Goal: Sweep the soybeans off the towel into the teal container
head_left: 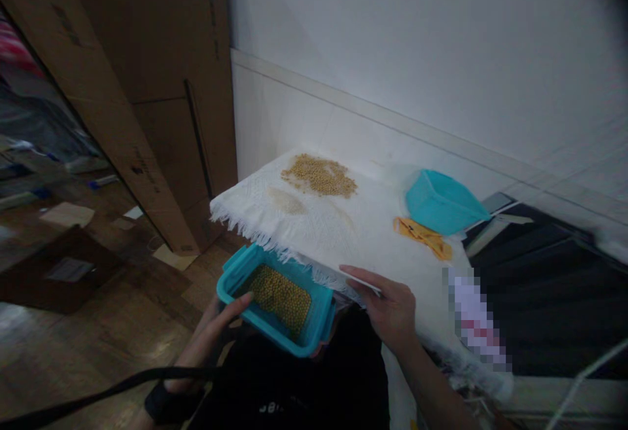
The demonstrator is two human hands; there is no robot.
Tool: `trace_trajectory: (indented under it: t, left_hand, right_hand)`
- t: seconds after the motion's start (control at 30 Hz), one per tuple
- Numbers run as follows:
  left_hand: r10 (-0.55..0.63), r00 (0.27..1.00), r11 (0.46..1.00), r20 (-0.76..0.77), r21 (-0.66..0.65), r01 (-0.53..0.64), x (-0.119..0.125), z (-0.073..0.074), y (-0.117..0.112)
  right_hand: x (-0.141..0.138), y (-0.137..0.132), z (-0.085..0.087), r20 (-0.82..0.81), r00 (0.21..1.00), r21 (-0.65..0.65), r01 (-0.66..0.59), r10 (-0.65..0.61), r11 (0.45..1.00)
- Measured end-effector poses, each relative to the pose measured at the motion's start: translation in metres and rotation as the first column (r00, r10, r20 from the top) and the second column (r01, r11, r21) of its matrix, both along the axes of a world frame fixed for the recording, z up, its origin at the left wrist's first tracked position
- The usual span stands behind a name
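Note:
My left hand (216,326) grips the near left rim of a blue plastic basket (275,340), its thumb over the edge. Yellow soybeans (283,298) cover the basket's bottom, and it is held just below the fringed edge of the table. Between the fingers and thumb of my right hand (393,311) is a thin white card (361,279), seen nearly edge-on at the table's front edge. A spread of soybeans (321,176) lies on the white tablecloth (324,233) toward the wall. A small beige patch (286,201) on the cloth lies in front of them.
On the right of the table stands another blue plastic container (436,204), beside a crumpled yellow cloth (422,236). A large cardboard box (161,109) rises at the left. Behind runs a white wall (417,44). A dark strap crosses low at the left.

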State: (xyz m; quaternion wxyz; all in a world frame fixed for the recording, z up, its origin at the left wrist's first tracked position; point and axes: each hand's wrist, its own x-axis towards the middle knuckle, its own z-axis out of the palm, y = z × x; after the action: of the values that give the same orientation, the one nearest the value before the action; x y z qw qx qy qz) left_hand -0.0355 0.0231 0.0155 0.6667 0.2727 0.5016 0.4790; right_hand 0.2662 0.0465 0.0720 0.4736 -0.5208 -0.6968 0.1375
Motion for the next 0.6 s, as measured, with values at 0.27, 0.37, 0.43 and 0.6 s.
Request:
trace_trajectory:
  t: [0.27,0.37,0.43,0.6]
  left_hand:
    - [-0.007,0.999,0.997,-0.037,-0.083,0.004,0.000,0.000,0.005]
    - [-0.009,0.999,0.997,-0.037,-0.075,0.006,0.000,-0.001,0.005]
    - [-0.010,0.999,0.997,-0.043,-0.076,0.007,0.000,-0.004,0.004]
    - [-0.001,0.999,0.997,-0.044,-0.080,-0.003,0.001,-0.009,0.005]
  right_hand:
    - [0.004,-0.009,-0.004,-0.173,0.969,-0.019,0.175,-0.175,0.984]
    - [0.030,0.024,0.001,-0.497,0.798,0.049,0.419,-0.342,0.907]
    - [0.054,0.051,0.000,-0.627,0.705,0.086,0.485,-0.331,0.870]
    - [0.095,0.096,-0.025,-0.684,0.589,-0.049,0.552,-0.430,0.833]
